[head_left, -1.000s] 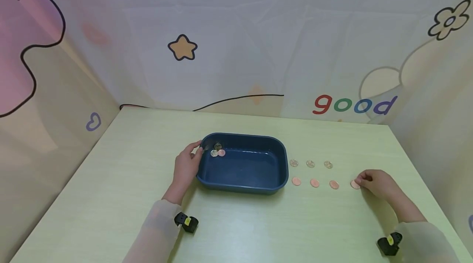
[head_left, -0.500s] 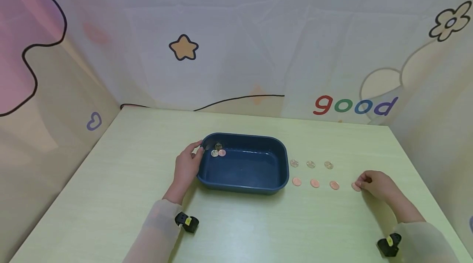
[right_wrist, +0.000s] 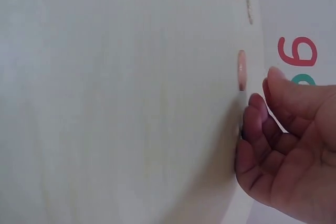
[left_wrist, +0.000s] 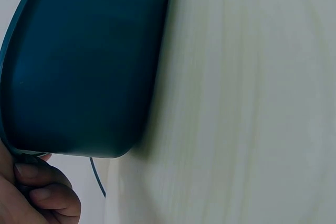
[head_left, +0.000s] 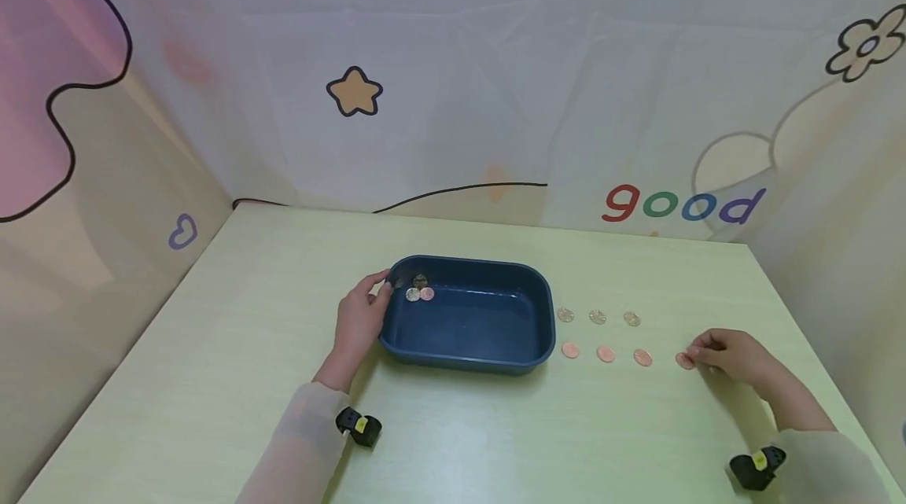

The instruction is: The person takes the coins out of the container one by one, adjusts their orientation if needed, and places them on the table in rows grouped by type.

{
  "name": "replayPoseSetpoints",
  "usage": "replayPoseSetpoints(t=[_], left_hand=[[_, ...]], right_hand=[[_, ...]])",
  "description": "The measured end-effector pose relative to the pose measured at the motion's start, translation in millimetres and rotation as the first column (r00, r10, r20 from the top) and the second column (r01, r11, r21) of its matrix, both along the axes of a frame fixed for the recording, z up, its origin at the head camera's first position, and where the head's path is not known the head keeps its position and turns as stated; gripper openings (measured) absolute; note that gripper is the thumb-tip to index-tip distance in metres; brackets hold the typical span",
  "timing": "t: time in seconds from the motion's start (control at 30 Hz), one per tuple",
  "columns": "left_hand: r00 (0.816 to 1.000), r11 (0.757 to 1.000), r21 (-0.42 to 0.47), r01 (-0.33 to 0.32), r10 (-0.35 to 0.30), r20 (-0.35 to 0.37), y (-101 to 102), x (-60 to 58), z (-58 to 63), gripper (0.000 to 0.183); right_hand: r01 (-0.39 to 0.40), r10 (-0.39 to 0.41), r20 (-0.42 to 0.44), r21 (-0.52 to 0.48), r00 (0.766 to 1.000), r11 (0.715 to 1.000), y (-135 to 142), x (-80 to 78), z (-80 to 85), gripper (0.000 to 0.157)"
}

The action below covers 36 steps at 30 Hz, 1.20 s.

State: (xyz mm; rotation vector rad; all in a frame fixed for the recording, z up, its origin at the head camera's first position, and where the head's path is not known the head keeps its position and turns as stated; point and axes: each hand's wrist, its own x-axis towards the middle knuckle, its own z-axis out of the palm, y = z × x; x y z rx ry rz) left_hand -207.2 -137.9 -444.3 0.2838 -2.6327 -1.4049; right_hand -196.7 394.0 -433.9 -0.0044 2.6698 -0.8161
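A dark blue rectangular tray (head_left: 467,366) stands mid-table, and my left hand (head_left: 357,323) grips its left rim. In the left wrist view, the fingers (left_wrist: 55,198) curl beside the tray's end wall (left_wrist: 79,77). Inside, at the back left, lie a silvery coin (head_left: 413,295), a copper coin (head_left: 427,294) and a darker coin (head_left: 420,281). My right hand (head_left: 732,355) is by the rightmost copper coin (head_left: 684,361), fingertips at its edge. In the right wrist view, a gap shows between thumb (right_wrist: 278,80) and loosely bent fingers.
Right of the tray, silvery coins (head_left: 598,317) lie in a back row. Several copper coins (head_left: 605,354) form the front row. A patterned cloth (head_left: 453,95) hangs behind the pale table (head_left: 453,441).
The right hand has shifted slightly right, its fingertips now at the coin's edge, and more of that copper coin shows. The left hand and tray hold their place.
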Motion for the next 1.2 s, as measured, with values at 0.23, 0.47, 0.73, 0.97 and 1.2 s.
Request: replayPoseSetpoints(t=[0.23,0.47,0.73,0.97,1.2], left_hand=[[1.000,1.000,0.004,0.008,-0.008,0.000,-0.4,1.3,-1.1,0.039],[1.000,1.000,0.014,0.003,-0.003,0.011,-1.1,0.3,-2.4,0.039],[1.000,1.000,0.003,0.002,-0.002,-0.003,-2.4,0.2,-2.0,0.039],[1.000,1.000,-0.008,-0.003,0.003,-0.011,-3.3,0.5,-2.1,0.039],[1.000,1.000,-0.007,0.005,-0.005,-0.025,-3.4,-1.7,-2.7,0.037]], right_hand=[[-0.052,0.052,0.015,-0.041,0.999,0.998,-13.1,-0.5,23.2,0.043],[-0.137,0.129,-0.150,-0.045,0.980,0.989,-57.6,2.4,64.9,0.033],[-0.246,0.223,-0.257,-0.061,0.940,0.967,-112.7,-14.5,93.5,0.023],[-0.342,0.317,-0.272,-0.047,0.909,0.939,-177.4,-33.3,100.2,0.025],[-0.412,0.406,-0.229,0.025,0.885,0.911,-233.8,-58.3,107.7,0.032]])
